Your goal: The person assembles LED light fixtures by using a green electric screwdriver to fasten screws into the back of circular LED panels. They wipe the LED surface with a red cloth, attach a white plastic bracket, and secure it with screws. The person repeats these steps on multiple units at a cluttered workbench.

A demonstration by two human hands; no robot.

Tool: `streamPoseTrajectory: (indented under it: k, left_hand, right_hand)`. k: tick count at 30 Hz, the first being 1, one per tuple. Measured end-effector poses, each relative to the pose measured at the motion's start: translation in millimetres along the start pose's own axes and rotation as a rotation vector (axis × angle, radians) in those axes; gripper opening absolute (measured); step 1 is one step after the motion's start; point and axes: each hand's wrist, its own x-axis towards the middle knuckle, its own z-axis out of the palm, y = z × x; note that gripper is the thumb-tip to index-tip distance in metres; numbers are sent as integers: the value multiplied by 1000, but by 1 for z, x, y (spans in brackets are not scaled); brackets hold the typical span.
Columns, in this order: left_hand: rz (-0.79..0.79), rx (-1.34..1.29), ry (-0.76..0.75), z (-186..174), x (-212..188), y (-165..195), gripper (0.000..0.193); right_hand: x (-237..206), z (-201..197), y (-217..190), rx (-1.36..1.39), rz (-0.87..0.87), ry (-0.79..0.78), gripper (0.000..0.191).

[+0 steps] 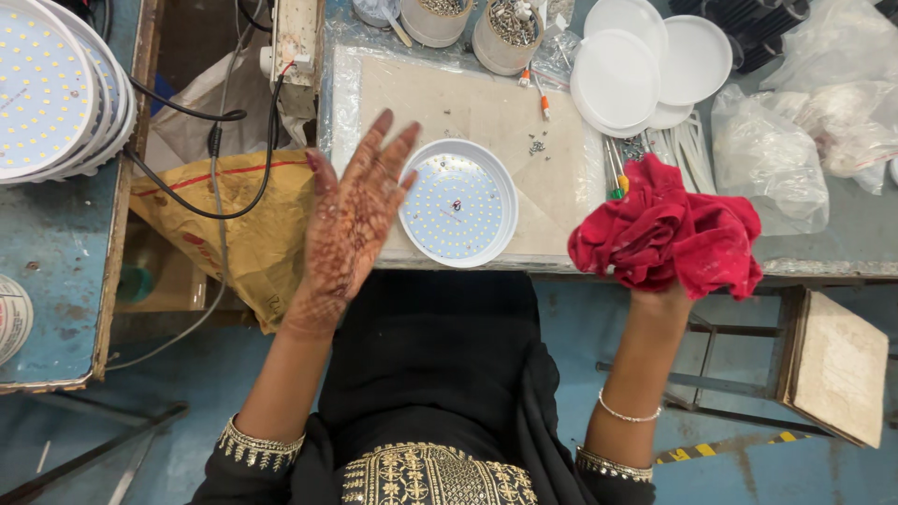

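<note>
red cloth (666, 234), white round lamp (458, 203) dotted yellow, black gold-embroidered sleeves (257, 449).

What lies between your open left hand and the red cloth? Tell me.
In the head view, a round white LED lamp tray lies on the work board between the left hand and the red cloth bunched in the right hand.

Past my reach I see a stack of white round covers (645, 65) at the table's (842, 234) far edge, two tubs of screws (505, 33) beside them, clear plastic bags (767, 159) to the right, a yellow sack (238, 220) under black cables (187, 112), and stacked LED plates (51, 89) far left.
</note>
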Motion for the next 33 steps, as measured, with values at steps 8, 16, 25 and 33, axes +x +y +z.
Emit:
streamPoseTrajectory:
  k: [8, 16, 25, 33]
  left_hand:
    - [-153, -434, -14, -6, -18, -21, 92]
    - [216, 1154, 353, -34, -3, -86, 68]
    - [108, 1087, 351, -41, 6, -93, 62]
    - [157, 1144, 360, -39, 6, -94, 57]
  right_hand:
    - [-9, 67, 17, -196, -99, 42, 39]
    - [-15, 162, 74, -1279, -260, -504, 31]
    - [-12, 162, 81, -1419, -388, -692, 37]
    - [-33, 162, 99, -1477, -489, -570, 29]
